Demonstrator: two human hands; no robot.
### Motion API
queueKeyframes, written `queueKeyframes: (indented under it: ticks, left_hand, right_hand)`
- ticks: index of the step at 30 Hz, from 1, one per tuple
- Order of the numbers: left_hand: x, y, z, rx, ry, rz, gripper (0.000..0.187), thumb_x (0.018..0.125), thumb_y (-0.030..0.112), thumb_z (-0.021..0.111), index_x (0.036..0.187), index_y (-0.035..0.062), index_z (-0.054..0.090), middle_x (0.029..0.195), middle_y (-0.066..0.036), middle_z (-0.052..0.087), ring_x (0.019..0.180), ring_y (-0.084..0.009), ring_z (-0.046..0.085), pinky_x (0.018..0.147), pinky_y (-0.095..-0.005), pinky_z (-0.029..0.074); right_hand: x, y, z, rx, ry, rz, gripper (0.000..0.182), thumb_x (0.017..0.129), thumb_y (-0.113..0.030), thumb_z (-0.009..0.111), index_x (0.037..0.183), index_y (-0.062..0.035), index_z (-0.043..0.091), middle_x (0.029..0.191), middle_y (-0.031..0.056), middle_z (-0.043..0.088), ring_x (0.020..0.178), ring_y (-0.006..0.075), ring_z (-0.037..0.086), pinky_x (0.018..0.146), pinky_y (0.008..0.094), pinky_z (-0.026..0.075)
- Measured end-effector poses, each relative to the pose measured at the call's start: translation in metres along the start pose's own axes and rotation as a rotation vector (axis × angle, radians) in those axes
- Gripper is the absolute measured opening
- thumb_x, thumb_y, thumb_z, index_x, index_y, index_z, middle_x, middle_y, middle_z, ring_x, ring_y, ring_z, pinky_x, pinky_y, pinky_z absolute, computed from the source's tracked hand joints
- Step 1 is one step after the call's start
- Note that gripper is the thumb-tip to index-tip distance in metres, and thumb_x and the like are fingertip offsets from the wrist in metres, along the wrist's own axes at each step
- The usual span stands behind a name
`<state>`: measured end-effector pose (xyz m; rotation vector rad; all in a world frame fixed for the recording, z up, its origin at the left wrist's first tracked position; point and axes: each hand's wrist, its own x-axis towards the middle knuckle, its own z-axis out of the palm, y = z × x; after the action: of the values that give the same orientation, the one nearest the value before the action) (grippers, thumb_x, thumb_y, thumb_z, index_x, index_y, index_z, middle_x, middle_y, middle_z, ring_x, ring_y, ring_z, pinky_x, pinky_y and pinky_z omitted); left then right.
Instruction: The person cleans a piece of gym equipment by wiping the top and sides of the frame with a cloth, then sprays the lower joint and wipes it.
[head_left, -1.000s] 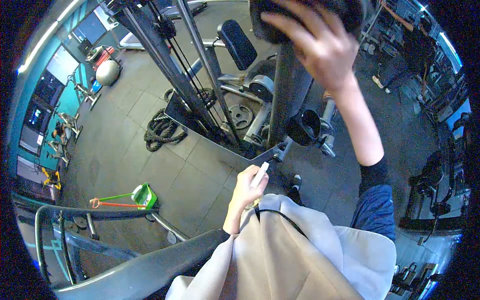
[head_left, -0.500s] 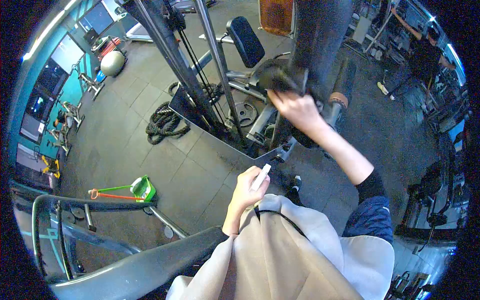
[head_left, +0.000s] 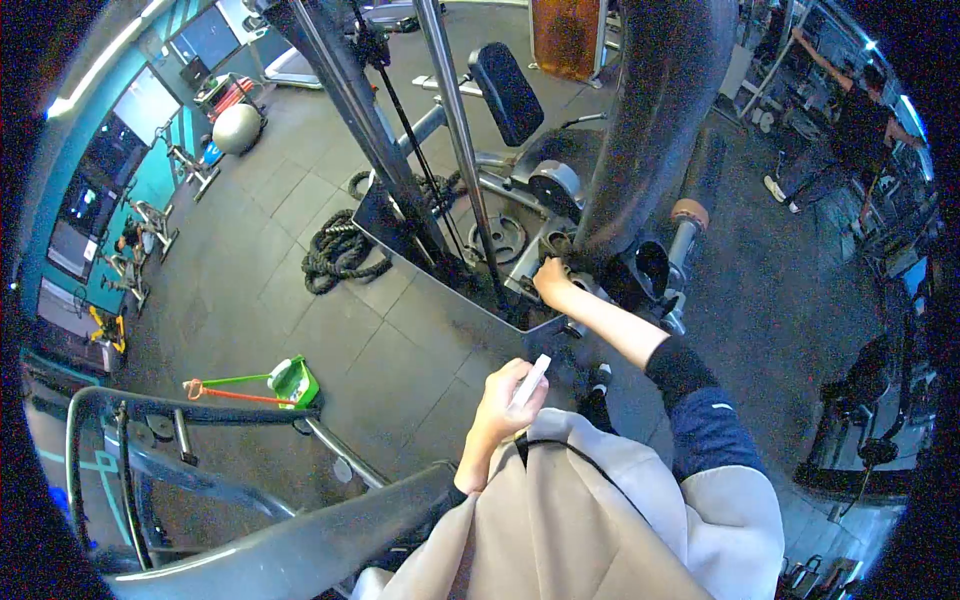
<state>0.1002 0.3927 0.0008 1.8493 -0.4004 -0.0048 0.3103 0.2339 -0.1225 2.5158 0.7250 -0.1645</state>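
My left hand (head_left: 503, 402) is closed around a slim white stick-shaped object (head_left: 531, 380), held upright in front of the beige apron (head_left: 570, 500). Its lower part is hidden in the fist. My right arm stretches forward and down to the lower frame of a gym machine (head_left: 455, 150). There my right hand (head_left: 554, 283) is curled at a dark brownish rounded thing (head_left: 556, 243), beside the frame's metal parts. The fingertips point away from me, so what they grip cannot be made out. A weight plate (head_left: 499, 240) lies just to the left of this hand.
Coiled battle rope (head_left: 340, 255) lies on the floor left of the machine. A green dustpan (head_left: 293, 383) with an orange-handled tool is farther left. A curved machine frame (head_left: 270, 540) stands close on my left. Another person (head_left: 850, 130) stands at the right among equipment.
My right hand, blurred with a dark thing higher up on the machine before, has moved down and nearer to me. My left hand still holds the white object.
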Motion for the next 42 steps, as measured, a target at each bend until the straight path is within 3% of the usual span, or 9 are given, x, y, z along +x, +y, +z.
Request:
queueKeyframes:
  ticks: [5, 8, 20, 25, 28, 30, 33, 36, 42]
  left_hand:
    - [-0.009, -0.003, -0.009, 0.013, 0.089, 0.005, 0.005, 0.079, 0.006, 0.065, 0.082, 0.0018, 0.064, 0.073, -0.013, 0.059, 0.063, -0.0263, 0.059, 0.059, -0.0341, 0.046]
    - [-0.019, -0.005, -0.014, 0.012, 0.132, -0.012, 0.004, 0.079, 0.003, 0.065, 0.082, 0.0009, 0.064, 0.075, -0.015, 0.060, 0.065, -0.0283, 0.061, 0.061, -0.0349, 0.048]
    - [-0.003, -0.012, -0.005, 0.032, 0.103, -0.269, 0.008, 0.082, 0.009, 0.065, 0.080, 0.0013, 0.064, 0.074, -0.011, 0.061, 0.066, -0.0215, 0.061, 0.062, -0.0310, 0.047]
    - [0.018, -0.008, 0.012, 0.027, 0.038, -0.118, 0.007, 0.080, 0.008, 0.066, 0.080, 0.0011, 0.064, 0.074, -0.011, 0.060, 0.064, -0.0212, 0.059, 0.061, -0.0314, 0.046]
    - [0.025, 0.000, 0.023, -0.014, -0.014, -0.099, 0.007, 0.080, 0.008, 0.066, 0.081, 0.0012, 0.064, 0.074, -0.012, 0.060, 0.065, -0.0225, 0.060, 0.061, -0.0319, 0.047]
    - [0.027, 0.000, 0.033, 0.005, -0.050, -0.078, 0.007, 0.081, 0.008, 0.065, 0.081, 0.0017, 0.064, 0.075, -0.010, 0.060, 0.066, -0.0195, 0.059, 0.061, -0.0310, 0.046]
    - [0.028, 0.006, 0.051, 0.066, -0.067, -0.087, 0.007, 0.082, 0.008, 0.065, 0.081, 0.0018, 0.063, 0.075, -0.009, 0.059, 0.066, -0.0193, 0.058, 0.062, -0.0307, 0.046]
    - [0.030, 0.012, 0.073, 0.111, -0.015, -0.096, 0.007, 0.081, 0.008, 0.065, 0.080, 0.0015, 0.063, 0.074, -0.010, 0.058, 0.065, -0.0208, 0.058, 0.061, -0.0312, 0.046]
    - [0.036, 0.030, 0.146, 0.183, 0.215, -0.284, 0.006, 0.080, 0.007, 0.065, 0.079, 0.0012, 0.064, 0.074, -0.012, 0.059, 0.066, -0.0250, 0.060, 0.061, -0.0333, 0.047]
  right_hand:
    - [0.089, -0.018, 0.116, -0.053, -0.441, -0.202, 0.048, 0.069, -0.037, 0.080, 0.111, -0.0131, 0.073, 0.122, 0.0065, 0.067, 0.115, 0.0318, 0.060, 0.094, 0.0483, 0.042]
    - [0.115, -0.044, 0.163, -0.144, -0.434, -0.123, 0.035, 0.082, -0.028, 0.069, 0.111, -0.0107, 0.073, 0.121, 0.0085, 0.067, 0.112, 0.0308, 0.061, 0.089, 0.0515, 0.042]
    - [-0.136, 0.105, -0.180, 0.271, 0.664, -0.023, 0.008, 0.071, -0.009, 0.065, 0.078, -0.0061, 0.069, 0.083, 0.0059, 0.066, 0.088, 0.0211, 0.066, 0.062, 0.0375, 0.053]
    - [-0.173, 0.168, -0.110, -0.094, 1.077, -0.259, 0.020, 0.076, -0.021, 0.060, 0.094, -0.0265, 0.067, 0.089, -0.0097, 0.067, 0.085, 0.0056, 0.063, 0.056, 0.0265, 0.045]
    - [-0.173, 0.195, -0.045, -0.047, 1.362, -0.081, 0.024, 0.072, -0.022, 0.064, 0.095, -0.0294, 0.066, 0.094, -0.0064, 0.066, 0.085, 0.0128, 0.062, 0.054, 0.0253, 0.045]
    - [-0.172, 0.186, -0.031, 0.318, 1.309, 0.079, 0.041, 0.064, -0.010, 0.071, 0.104, -0.0188, 0.066, 0.113, 0.0123, 0.061, 0.096, 0.0272, 0.063, 0.071, 0.0394, 0.055]
    - [-0.151, 0.178, -0.005, 1.069, 1.147, 0.139, 0.047, 0.065, -0.006, 0.068, 0.111, -0.0027, 0.060, 0.113, 0.0185, 0.062, 0.106, 0.0410, 0.059, 0.091, 0.0394, 0.049]
    - [-0.141, 0.203, -0.019, 1.523, 0.876, 0.136, 0.038, 0.085, -0.006, 0.067, 0.121, -0.0001, 0.058, 0.117, 0.0096, 0.065, 0.106, 0.0168, 0.059, 0.095, 0.0324, 0.044]
    - [-0.098, 0.254, 0.008, 1.597, 0.389, -0.359, 0.039, 0.088, -0.015, 0.064, 0.124, 0.0006, 0.059, 0.118, 0.0066, 0.066, 0.107, 0.0144, 0.056, 0.097, 0.0311, 0.042]
